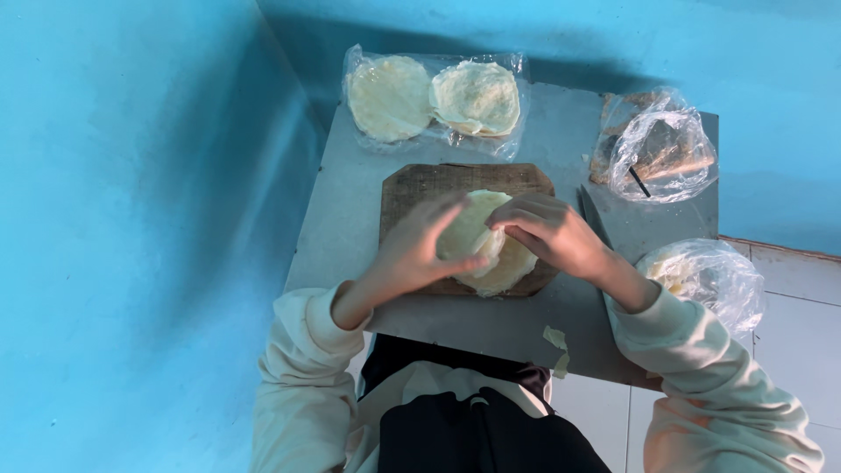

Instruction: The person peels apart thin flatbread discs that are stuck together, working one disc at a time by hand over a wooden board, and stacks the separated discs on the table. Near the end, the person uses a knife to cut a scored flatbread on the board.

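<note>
Nearest the lens: cream sleeves [718, 394] and a dark apron [473, 429], below both hands. Beyond them, a grey table [350, 210] pushed into a blue corner, spreading under and around both hands. Centred on it, directly beneath the hands, a worn wooden board [420, 188]. On that board, a pale round flatbread [504, 267], partly covered by both hands.

Left hand [416, 250]: fingers spread and curved over the flatbread's left side, thumb pressing onto its surface, not closed round anything. Right hand [552, 232]: fingers bent inward, fingertips pinching the flatbread's upper layer near the middle. Fingertips of the two hands close together over the bread, touching or not cannot tell.

Farther from the body, beyond the hands and the board: a flat clear bag [438, 66] with two more pale flatbreads [390, 96] side by side. Beyond the right hand, toward the table's far corner, a crumpled clear bag [661, 153] with brownish pieces inside. Just outside the right wrist, at the table's edge, another puffy clear bag [705, 280] with pale contents. Right beside the right hand, along the board's edge, a dark knife blade [591, 215]. Near the right forearm, on the table's near edge, small pale scraps [554, 337].
</note>
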